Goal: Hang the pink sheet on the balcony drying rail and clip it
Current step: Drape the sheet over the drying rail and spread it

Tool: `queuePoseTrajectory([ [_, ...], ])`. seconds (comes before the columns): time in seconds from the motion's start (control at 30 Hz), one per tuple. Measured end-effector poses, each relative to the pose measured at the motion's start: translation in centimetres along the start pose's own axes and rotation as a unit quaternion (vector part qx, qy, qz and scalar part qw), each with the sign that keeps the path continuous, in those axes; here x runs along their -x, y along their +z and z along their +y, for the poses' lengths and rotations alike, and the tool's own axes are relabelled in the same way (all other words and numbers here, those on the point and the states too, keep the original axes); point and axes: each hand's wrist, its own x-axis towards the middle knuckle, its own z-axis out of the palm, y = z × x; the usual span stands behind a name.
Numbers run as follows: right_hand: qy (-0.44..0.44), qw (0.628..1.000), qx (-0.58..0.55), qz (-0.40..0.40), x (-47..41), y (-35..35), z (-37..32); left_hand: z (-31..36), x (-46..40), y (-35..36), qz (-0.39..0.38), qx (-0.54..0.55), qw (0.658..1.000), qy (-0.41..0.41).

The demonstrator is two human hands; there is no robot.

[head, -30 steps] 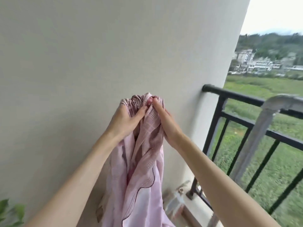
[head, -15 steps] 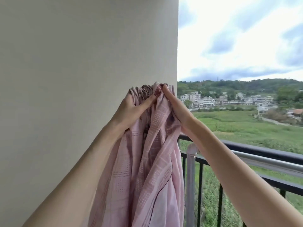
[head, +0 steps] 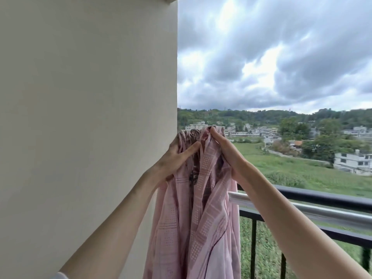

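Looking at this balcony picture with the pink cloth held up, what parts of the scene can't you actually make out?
- Pink sheet: its lower part is cut off by the bottom edge of the head view; it is bunched, so its full shape is unclear.
- Silver drying rail: its left end hides behind the sheet and right forearm.
- Clips: none in view.
- Left hand and right hand: fingertips buried in folds.
- Distant houses: too small for detail.

soft woven pink sheet (head: pixel 201 218), glossy metal drying rail (head: pixel 322 213)

Head camera faces outward, close behind raised hands.
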Motion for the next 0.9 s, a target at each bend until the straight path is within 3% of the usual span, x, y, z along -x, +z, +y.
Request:
queuePoseTrajectory([
  [0.17, 0.032, 0.998, -0.003, 0.049, 2.1, -3.7, 1.5, -1.0, -0.4, 3.0, -0.056, -0.031, 0.998, -0.018],
  [0.4, -0.029, 0.986, 0.033, 0.158, 6.5, -8.2, -0.9, 2.5, -0.7, 8.0, -0.103, -0.02, 0.993, 0.053],
  [0.47, -0.037, 0.976, 0.094, 0.195, 8.3, -9.1, -1.2, 2.2, -0.5, 9.1, -0.121, -0.066, 0.99, 0.044],
  [0.53, 0.003, 0.931, 0.284, 0.229, 10.1, -9.8, -0.7, 1.0, -0.2, 9.4, -0.156, -0.186, 0.969, 0.037],
  [0.63, 0.121, 0.788, 0.551, 0.245, 12.1, -9.9, 0.8, -0.7, 0.6, 8.9, -0.205, -0.296, 0.933, 0.018],
  [0.7, 0.071, 0.722, 0.622, 0.296, 12.6, -9.4, 1.6, -1.3, 1.0, 8.4, -0.21, -0.289, 0.934, 0.018],
  [0.77, -0.033, 0.702, 0.645, 0.3, 12.6, -8.0, 1.8, -1.6, 1.2, 7.8, -0.205, -0.257, 0.944, 0.03],
  [0.83, -0.104, 0.721, 0.646, 0.227, 12.0, -5.9, 1.7, -1.9, 1.3, 7.1, -0.195, -0.208, 0.958, 0.03],
  [0.9, -0.119, 0.738, 0.647, 0.153, 11.0, -4.2, 2.4, -2.4, 1.8, 6.5, -0.143, -0.139, 0.979, 0.04],
])
